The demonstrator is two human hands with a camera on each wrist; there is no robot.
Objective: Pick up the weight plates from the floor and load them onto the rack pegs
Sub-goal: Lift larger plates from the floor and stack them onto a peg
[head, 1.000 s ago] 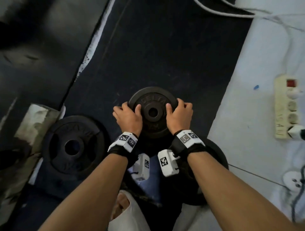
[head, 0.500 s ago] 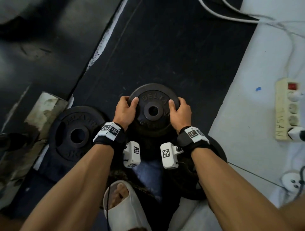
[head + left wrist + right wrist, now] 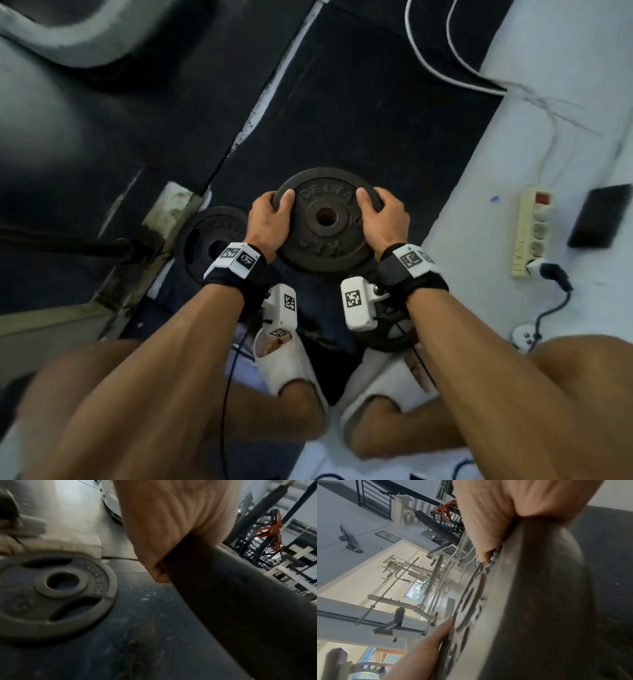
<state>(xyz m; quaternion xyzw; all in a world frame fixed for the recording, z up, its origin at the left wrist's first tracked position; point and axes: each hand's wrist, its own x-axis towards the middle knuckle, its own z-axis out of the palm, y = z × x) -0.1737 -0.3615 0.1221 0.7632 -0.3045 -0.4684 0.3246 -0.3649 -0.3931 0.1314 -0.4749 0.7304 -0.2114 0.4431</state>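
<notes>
While your left hand [image 3: 265, 224] and right hand [image 3: 383, 222] clamp opposite edges of the weight plate [image 3: 325, 236], it sits above the floor mat [image 3: 359, 113], right of a second plate [image 3: 209, 240].

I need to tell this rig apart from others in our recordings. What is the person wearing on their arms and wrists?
Both forearms are bare, with no sleeves. Each wrist carries a black strap: left wrist strap, right wrist strap. White blocks printed with black square code markers sit on top of the straps. A white camera housing hangs under each wrist, left and right, each with its own marker. Thin black cables trail from them.
</notes>
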